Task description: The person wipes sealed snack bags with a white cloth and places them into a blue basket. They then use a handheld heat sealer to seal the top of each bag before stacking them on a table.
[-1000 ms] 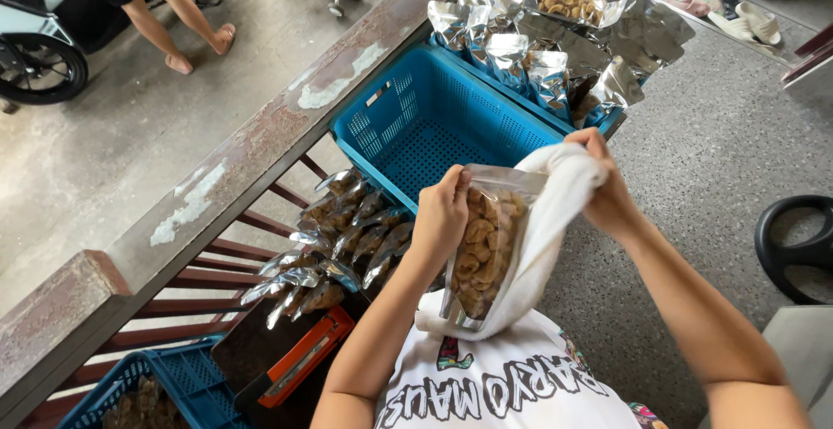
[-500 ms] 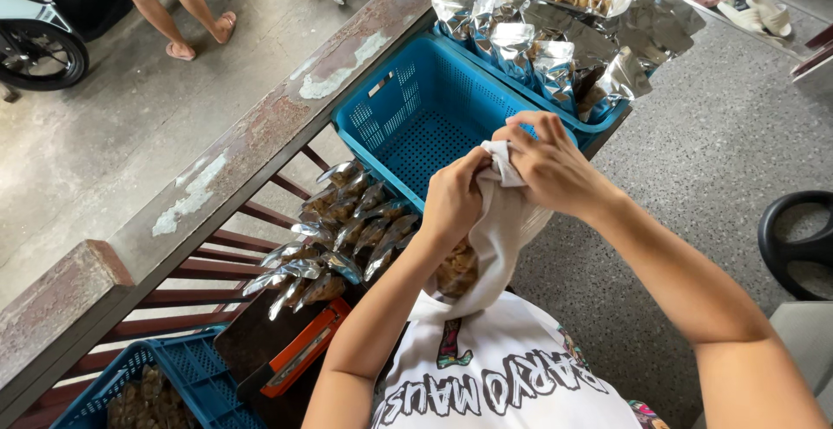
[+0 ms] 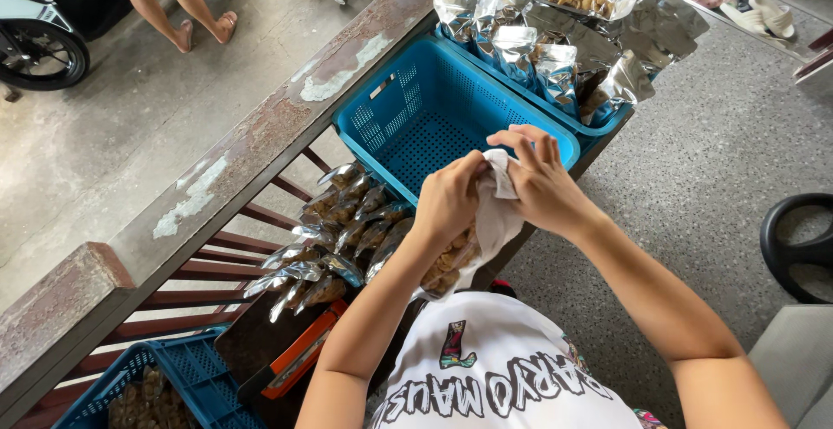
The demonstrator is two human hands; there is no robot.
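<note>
Ok so going left to right: the left hand (image 3: 447,203) is pinched tight on the neck of the white snack bag (image 3: 490,225), fingers closed around the bunched plastic. The right hand (image 3: 542,188) grips the same twisted top from the other side, touching the left, fingers curled shut on it. The bag hangs straight down below both sets of fingers, long axis roughly vertical, brown snacks in the bottom. Just beyond the fingertips sits the empty blue basket (image 3: 408,121); left of them a row of silver pouches (image 3: 334,238).
</note>
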